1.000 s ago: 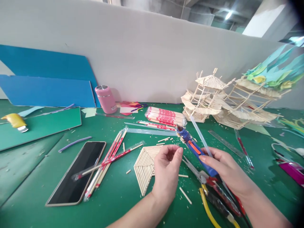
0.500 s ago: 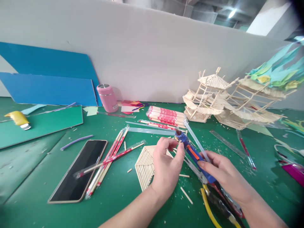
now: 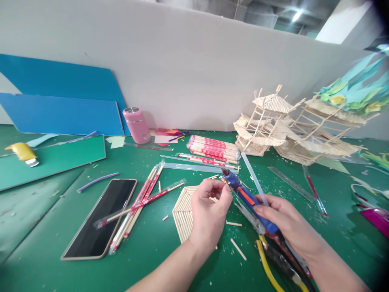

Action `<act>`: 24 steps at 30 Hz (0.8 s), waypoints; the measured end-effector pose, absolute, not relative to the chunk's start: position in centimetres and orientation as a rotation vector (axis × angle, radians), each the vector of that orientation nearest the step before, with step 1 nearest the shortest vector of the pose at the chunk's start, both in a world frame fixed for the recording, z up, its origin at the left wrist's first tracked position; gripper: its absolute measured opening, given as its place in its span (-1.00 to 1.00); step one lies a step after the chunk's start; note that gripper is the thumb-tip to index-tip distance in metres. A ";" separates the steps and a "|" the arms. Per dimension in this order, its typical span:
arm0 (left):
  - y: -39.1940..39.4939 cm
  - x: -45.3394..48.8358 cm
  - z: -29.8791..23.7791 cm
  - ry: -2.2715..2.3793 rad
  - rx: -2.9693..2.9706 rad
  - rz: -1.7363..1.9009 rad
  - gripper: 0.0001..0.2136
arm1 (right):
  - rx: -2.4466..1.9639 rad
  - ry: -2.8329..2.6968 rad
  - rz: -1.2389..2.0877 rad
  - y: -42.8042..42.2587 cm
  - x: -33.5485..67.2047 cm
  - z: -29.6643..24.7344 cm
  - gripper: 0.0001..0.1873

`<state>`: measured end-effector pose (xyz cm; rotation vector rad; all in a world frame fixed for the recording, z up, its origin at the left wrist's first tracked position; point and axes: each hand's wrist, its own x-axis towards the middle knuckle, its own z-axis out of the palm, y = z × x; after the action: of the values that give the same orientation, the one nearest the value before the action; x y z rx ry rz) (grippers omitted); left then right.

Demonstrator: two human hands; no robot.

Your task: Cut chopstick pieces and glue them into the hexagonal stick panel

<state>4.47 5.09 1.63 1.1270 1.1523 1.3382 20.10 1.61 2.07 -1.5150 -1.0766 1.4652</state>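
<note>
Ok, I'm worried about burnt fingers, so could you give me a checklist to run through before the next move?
1. Blue glue gun with orange trigger held in the right hand: ok.
2. Brown nozzle well away from the left hand: not ok; its fingertips are close by.
3. Nozzle cool: cannot tell.
4. Piece pinched in the left hand: cannot tell; none shows clearly.
5. Flat panel of pale wooden sticks lying on the green table: ok, though partly covered by the left hand.
</note>
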 end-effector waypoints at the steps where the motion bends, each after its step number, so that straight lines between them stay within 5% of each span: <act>1: 5.1 4.4 1.6 1.148 1.111 1.337 -0.89 | -1.508 -1.042 1.473 1.6 20.1 2.0 -0.75; 24: 6.2 3.7 1.5 1.069 1.349 1.411 -0.94 | -1.429 -0.898 1.631 1.2 20.5 1.3 -0.74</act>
<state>3.74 6.21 1.47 1.3490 1.0686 1.4108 20.51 1.22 1.33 -1.4288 -0.8982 1.6308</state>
